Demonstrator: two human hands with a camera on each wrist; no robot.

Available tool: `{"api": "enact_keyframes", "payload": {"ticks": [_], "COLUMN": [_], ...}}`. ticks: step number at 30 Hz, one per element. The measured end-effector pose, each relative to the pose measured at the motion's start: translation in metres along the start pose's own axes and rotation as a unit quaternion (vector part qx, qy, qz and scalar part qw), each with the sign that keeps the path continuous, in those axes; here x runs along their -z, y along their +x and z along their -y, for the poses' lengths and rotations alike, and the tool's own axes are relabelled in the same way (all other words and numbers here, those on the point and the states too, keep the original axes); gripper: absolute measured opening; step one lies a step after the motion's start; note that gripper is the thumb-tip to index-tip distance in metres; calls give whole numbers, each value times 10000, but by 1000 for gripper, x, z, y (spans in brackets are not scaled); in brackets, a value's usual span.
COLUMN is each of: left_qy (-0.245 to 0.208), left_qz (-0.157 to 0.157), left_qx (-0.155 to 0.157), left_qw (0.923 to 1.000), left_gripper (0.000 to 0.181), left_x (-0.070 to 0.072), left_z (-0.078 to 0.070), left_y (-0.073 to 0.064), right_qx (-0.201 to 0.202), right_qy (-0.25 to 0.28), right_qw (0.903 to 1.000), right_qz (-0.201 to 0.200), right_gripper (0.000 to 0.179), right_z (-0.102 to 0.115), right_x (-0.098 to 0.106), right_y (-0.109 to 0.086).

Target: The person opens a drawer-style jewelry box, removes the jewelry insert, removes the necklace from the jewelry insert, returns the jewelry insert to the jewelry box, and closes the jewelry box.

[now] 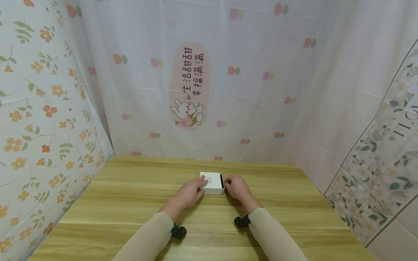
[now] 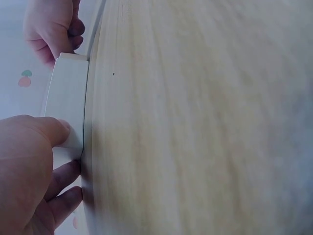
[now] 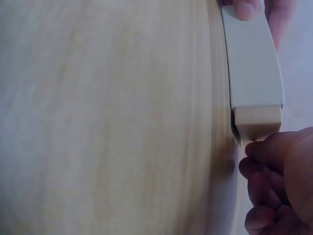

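A small white drawer-style box with small dark print on top lies on the wooden table. My left hand grips its left end, thumb on the near side and fingers over the top. From the right end the inner tray sticks out a little beyond the sleeve, and a dark gap shows there in the head view. My right hand pinches at the tray's outer end with thumb and curled index finger. Whatever small part lies between those fingertips is hidden.
The wood-grain table reaches back to a printed curtain. Patterned cloths hang along the left and right sides. A black wrist camera sits by the left sleeve, another by the right.
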State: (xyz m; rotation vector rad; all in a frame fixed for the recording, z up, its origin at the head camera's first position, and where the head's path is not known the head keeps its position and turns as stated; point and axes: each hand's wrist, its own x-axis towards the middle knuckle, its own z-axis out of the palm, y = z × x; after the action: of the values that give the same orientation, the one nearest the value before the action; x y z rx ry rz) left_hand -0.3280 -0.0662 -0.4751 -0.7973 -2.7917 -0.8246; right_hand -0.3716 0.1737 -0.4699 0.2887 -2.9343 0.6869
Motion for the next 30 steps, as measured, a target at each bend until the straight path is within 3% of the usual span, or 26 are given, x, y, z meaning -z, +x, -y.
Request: {"api": "enact_keyframes", "payload": {"ticks": [11,30], "left_qy": [-6,124], "left_qz": [28,-44], "left_qx": [127,49], "left_qw": [9999,9999], "left_gripper": [45,46], "left_x": [-1,-3], "left_z": [0,1], "left_y": [1,2], "right_qx": [26,-6], "right_qy": [-53,-87], "right_qw": [10000,10000], "right_qz": [-27,-13], "right_gripper": [13,13], "right_z": [-3,-5], "right_x": [0,1], "right_y": [0,0]}}
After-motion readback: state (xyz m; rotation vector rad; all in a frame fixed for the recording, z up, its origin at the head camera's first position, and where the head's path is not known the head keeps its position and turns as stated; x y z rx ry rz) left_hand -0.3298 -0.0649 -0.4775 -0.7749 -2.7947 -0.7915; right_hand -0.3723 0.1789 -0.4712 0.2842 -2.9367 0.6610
